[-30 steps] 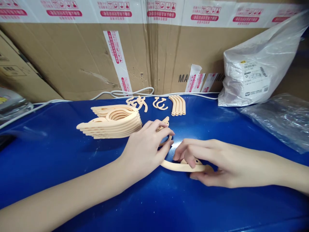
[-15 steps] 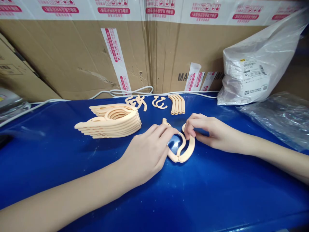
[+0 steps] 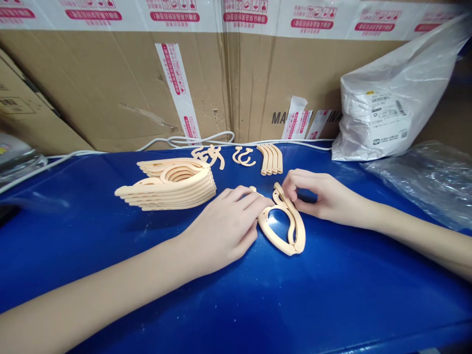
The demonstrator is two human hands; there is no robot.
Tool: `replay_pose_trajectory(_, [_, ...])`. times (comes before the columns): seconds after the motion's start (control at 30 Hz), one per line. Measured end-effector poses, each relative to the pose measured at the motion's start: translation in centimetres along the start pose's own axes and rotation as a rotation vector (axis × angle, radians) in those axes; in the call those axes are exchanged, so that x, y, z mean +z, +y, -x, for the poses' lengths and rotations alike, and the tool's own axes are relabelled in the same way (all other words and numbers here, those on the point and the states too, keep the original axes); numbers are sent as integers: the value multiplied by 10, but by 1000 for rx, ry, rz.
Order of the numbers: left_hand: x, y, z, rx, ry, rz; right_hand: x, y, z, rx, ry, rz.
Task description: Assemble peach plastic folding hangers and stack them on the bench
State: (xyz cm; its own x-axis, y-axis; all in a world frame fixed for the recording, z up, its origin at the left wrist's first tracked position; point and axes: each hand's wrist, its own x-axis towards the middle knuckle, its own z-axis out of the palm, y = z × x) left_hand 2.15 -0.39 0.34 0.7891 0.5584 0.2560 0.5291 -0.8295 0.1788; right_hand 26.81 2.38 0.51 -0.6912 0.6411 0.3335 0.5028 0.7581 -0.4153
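A cream plastic folding hanger [image 3: 299, 231] lies on the blue table between my hands, its two arms folded close together and its joined end toward me. My left hand [image 3: 230, 228] is closed on the left arm of the hanger, covering part of it. At the upper right arm, my right hand [image 3: 309, 194] has its thumb and fingers curled against the outer edge. Left of my hands sits a stack of folded hangers [image 3: 173, 189] in the same cream plastic.
Behind the hanger lie loose hooks [image 3: 245, 156], more small curved pieces [image 3: 210, 155] and a row of curved bars [image 3: 272, 158]. A white cable [image 3: 206, 140] runs along cardboard boxes [image 3: 121, 83]. To the right are a white plastic bag [image 3: 387, 98] and clear plastic wrap [image 3: 427, 177].
The hanger's joined end has swung to the right and nearer me. Its right arm now stands straighter, and my right hand has moved slightly off its inner side to the outer edge.
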Motion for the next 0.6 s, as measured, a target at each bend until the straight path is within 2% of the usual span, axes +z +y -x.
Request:
replay_pose_trajectory(0.1, [-3, 1, 0, 9, 15, -1, -2, -2, 2, 19, -25, 235])
replay_pose_trajectory(0.2, [-7, 3, 1, 24, 36, 21, -5, -6, 3, 12, -53, 281])
replay_pose_trajectory(0.3, [-9, 3, 1, 12, 25, 77, -6, -12, 3, 2, -74, 176])
replay_pose_trajectory(0.43, [-9, -1, 0, -39, -16, 155, -4, -20, 3, 1, -132, -94])
replay_pose_trajectory(0.53, [-6, -3, 0, -69, -45, 198, -3, -24, 3, 103, -135, -280])
replay_pose_trajectory(0.6, [-5, -2, 0, -71, -52, 193, -5, -22, 2, 212, -66, -343])
